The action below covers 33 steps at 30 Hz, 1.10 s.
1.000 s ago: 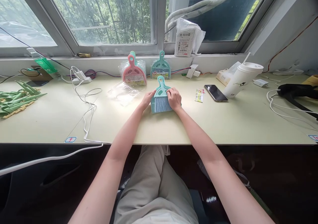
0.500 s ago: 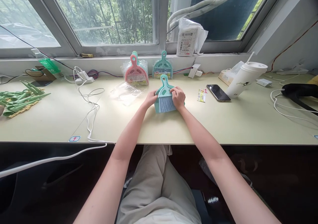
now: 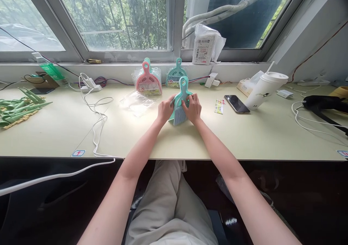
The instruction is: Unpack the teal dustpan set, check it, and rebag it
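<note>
Just above the table, at the middle of the view, I hold a small teal hand broom (image 3: 179,117) with grey-blue bristles pointing down. A matching dustpan (image 3: 171,120) lies behind it, its edge showing at the left. My left hand (image 3: 165,111) is closed on the left side of the pair, gripping the dustpan. On the other side, my right hand (image 3: 192,108) is closed over the broom's upper body, thumb on its front. The fingers behind the set are hidden. The set stands turned, handle up.
Behind stand wrapped pink broom sets (image 3: 149,82) and a wrapped green one (image 3: 177,74). A clear plastic bag (image 3: 137,103) lies left. Rightward are a label card (image 3: 219,106), a phone (image 3: 237,104) and a white cup (image 3: 265,87). White cables (image 3: 102,118) cross the table's left part.
The broom and dustpan have turned from facing me to a more sideways angle, handle higher and slightly right. Both hands have shifted their hold, and the left hand now shows its back more.
</note>
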{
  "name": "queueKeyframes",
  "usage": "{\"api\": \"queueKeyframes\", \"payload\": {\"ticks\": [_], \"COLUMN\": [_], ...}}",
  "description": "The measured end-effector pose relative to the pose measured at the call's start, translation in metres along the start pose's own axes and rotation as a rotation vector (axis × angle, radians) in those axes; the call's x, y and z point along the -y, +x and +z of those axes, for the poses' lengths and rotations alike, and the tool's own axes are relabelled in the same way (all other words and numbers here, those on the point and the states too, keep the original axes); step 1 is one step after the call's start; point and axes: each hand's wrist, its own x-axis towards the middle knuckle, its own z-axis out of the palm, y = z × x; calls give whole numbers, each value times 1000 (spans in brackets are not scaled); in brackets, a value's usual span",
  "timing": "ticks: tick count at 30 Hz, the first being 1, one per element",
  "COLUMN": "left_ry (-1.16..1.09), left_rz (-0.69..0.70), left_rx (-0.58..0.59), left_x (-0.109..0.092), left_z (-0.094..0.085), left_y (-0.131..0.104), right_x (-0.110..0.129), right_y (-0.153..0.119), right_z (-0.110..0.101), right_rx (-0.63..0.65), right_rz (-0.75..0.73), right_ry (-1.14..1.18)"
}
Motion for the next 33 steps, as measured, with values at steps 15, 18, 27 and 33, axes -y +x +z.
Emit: {"api": "queueKeyframes", "payload": {"ticks": [15,18,27,33], "left_ry": [-194,-95,7,-16], "left_rz": [-333,-311,-292,-227], "left_rx": [26,193,305,185], "left_x": [107,107,120,118], "left_z": [-19,-12,-11,-7], "left_y": [32,28,23,22], "right_x": [-33,-49,-70,-73], "right_y": [11,8,9,8], "right_z": [-12,-5,-2,0], "right_rx": [183,315,386,332], "right_rz": [154,223,229,263], "right_ry": [-195,-263,-297,-220]}}
